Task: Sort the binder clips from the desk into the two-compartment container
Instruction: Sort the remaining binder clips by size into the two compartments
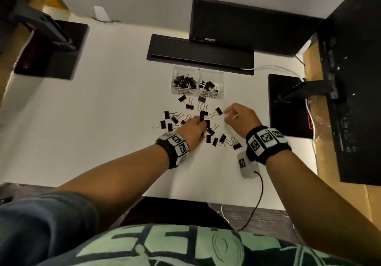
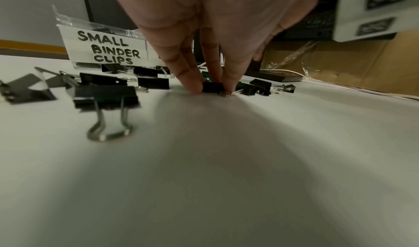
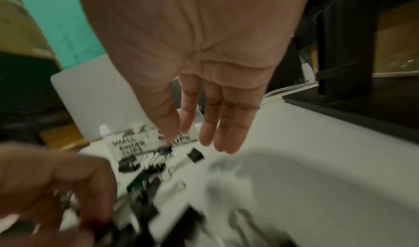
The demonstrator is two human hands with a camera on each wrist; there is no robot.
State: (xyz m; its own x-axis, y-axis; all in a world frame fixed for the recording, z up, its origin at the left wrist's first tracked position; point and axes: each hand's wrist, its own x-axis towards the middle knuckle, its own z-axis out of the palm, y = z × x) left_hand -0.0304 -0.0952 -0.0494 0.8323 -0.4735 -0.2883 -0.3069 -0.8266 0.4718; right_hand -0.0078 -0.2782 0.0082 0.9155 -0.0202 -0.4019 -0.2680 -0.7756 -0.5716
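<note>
A clear two-compartment container stands mid-desk, labelled for small clips on the left and medium clips on the right, with several black clips in each side. Several more black binder clips lie scattered in front of it. My left hand reaches into the pile. In the left wrist view its fingertips pinch a small black clip that sits on the desk, in front of the small-clip label. My right hand hovers to the right of the pile, fingers straight, holding nothing.
A black monitor and its base stand just behind the container. Black stand bases sit at the right and far left. A white cabled device lies near the desk's front edge, below my right wrist.
</note>
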